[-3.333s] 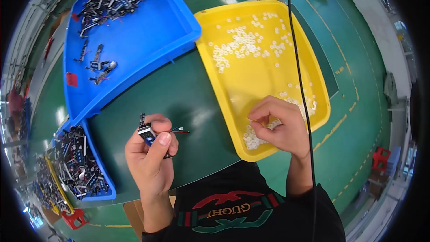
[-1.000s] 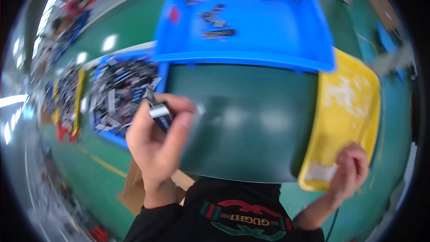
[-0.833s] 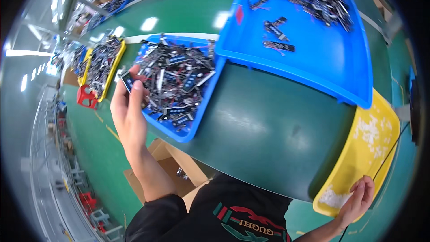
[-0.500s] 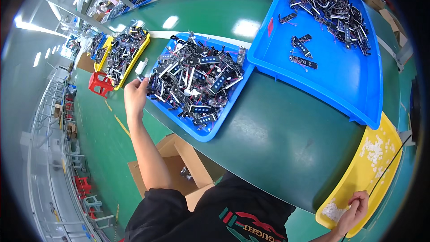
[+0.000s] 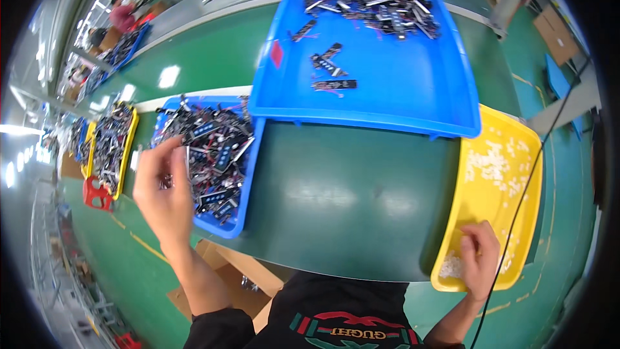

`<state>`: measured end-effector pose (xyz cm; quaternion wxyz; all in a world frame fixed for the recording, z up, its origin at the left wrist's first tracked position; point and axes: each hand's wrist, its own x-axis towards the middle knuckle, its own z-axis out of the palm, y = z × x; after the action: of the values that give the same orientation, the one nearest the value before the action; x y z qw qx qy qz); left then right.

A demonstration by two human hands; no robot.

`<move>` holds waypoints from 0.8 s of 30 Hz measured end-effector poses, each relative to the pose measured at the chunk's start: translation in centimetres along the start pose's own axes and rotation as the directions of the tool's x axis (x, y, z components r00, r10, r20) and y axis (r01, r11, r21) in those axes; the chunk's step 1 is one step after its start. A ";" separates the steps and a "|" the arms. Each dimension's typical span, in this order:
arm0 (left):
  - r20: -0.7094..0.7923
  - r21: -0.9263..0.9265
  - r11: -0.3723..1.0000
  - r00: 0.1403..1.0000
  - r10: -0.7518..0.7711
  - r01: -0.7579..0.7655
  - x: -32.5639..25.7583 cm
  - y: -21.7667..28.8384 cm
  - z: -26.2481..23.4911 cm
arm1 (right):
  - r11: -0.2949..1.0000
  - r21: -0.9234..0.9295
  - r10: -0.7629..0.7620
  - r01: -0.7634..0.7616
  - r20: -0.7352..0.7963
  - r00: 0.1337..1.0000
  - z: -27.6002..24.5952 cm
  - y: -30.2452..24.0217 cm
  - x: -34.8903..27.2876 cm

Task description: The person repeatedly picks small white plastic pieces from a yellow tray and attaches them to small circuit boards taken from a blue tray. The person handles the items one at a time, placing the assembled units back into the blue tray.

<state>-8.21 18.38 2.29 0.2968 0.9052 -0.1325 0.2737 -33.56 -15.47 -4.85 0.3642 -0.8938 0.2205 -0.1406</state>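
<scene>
My left hand (image 5: 165,197) is raised over the left edge of a blue tray (image 5: 241,210) heaped with small black circuit boards (image 5: 223,158) that carry thin wires. Its thumb and fingers are curled into a pinch; a thin pale edge shows at the fingertips, but what they hold is too blurred to name. On the right, my right hand (image 5: 479,265) reaches into a yellow tray (image 5: 452,220), beside a small heap of white plastic pieces (image 5: 451,265). Its fingers are bent together, and anything between them is hidden.
A larger blue tray (image 5: 387,106) with boards piled at its far end overlaps the yellow tray's far corner. A black cable (image 5: 526,184) hangs across the yellow tray. Below the bench stands an open cardboard box (image 5: 242,265). A yellow tray of boards (image 5: 132,136) and a red stool (image 5: 97,192) are farther left.
The view has swung to the right, so the trays appear farther left. My left hand has come up and nearer from the heap's left edge. The right hand stays in the yellow tray.
</scene>
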 end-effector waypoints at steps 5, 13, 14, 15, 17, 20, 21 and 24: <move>0.442 -0.046 0.981 0.877 0.187 -0.186 3.5 7.5 8.2 | 0.990 -0.070 -0.110 0.119 0.123 0.986 -1.0 0.1 -0.7; 0.656 0.146 0.962 0.751 0.082 -0.232 8.1 5.7 17.6 | 0.988 -0.049 -0.138 0.148 0.170 0.976 -1.7 0.9 -2.4; 0.687 0.105 0.974 0.723 0.074 -0.199 8.4 5.0 18.2 | 0.984 -0.054 -0.157 0.168 0.173 0.972 -1.7 1.0 -2.3; 0.715 0.069 0.984 0.696 0.065 -0.162 8.7 4.5 18.6 | 0.980 -0.057 -0.179 0.191 0.177 0.968 -1.7 1.1 -2.2; 0.734 0.049 0.995 0.679 0.021 -0.084 8.8 5.1 18.8 | 0.983 -0.056 -0.165 0.177 0.178 0.970 -1.9 0.9 -2.0; 0.720 -0.031 0.998 0.693 -0.019 0.059 8.9 5.5 17.6 | 0.979 -0.063 -0.177 0.192 0.193 0.965 -2.1 0.9 -1.7; 0.691 -0.105 0.985 0.722 -0.025 0.135 8.7 5.5 16.9 | 0.976 -0.067 -0.188 0.205 0.200 0.962 -2.1 0.9 -1.7; 0.649 -0.357 0.863 0.759 -0.046 0.358 7.8 6.9 14.6 | 0.985 0.008 -0.175 0.175 0.070 0.982 -1.8 0.9 -1.8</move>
<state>1.44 3.41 0.12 0.4711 0.8556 -0.1819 -0.1137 -36.11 -16.21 -4.40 0.3588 -0.9138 0.1281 -0.1408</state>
